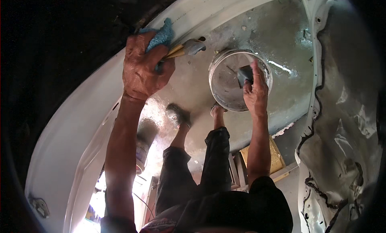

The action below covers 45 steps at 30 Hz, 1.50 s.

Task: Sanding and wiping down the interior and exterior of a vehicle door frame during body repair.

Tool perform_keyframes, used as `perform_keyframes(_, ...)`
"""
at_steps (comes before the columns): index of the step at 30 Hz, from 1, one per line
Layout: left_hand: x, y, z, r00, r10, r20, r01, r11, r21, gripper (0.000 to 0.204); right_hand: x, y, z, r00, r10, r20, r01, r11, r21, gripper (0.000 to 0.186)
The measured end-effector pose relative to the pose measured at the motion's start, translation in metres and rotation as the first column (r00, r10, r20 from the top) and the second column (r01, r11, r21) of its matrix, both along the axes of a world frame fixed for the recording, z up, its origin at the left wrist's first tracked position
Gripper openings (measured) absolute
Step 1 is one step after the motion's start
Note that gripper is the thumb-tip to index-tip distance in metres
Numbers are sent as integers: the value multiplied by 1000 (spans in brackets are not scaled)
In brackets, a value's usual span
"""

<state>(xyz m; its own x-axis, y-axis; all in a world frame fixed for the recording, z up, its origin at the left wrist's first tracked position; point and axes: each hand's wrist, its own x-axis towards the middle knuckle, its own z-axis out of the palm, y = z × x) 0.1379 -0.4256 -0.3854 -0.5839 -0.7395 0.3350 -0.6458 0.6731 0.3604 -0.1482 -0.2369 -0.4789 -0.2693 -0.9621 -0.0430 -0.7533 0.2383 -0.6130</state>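
My left hand [146, 68] is closed around a blue cloth [161, 35], against the white curved vehicle body panel. Beside its fingers, a thin tan piece [176, 52] with a grey, bent end [194, 47] sticks out; its kind is unclear. My right hand [256, 92] reaches over a round white bucket [213, 82], pinching a dark grey, squarish piece [244, 75] that looks like sandpaper. The bucket stands on the wet floor, and cloudy liquid seems to be inside.
A white curved body frame [68, 124] arches along the left and top. At right stands a grey metal panel [341, 112] with dark sealant lines. My feet [177, 114] stand on the wet floor [277, 36]. Behind are a yellow crate-like box [275, 154] and another bucket [141, 152].
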Motion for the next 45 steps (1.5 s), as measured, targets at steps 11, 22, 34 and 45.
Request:
perform_keyframes(11, 4, 11, 36, 991, -134, 3, 130, 963, 235, 18, 32, -25, 42, -506, -129, 853, 380, 854, 355, 58)
perform_keyframes(22, -14, 48, 35, 957, -259, 133, 165, 860, 483, 25, 112, 4, 71, 145, -53, 988, -348, 932, 101, 99)
perform_keyframes(34, -8, -21, 65, 976, -58, 209, 35, 993, 113, 9, 40, -41, 71, -107, -330, 938, 280, 895, 347, 65)
perform_keyframes(45, -5, -26, 23, 958, -90, 272, 117, 989, -86, 13, 42, -148, 51, -120, -260, 958, 419, 862, 286, 32)
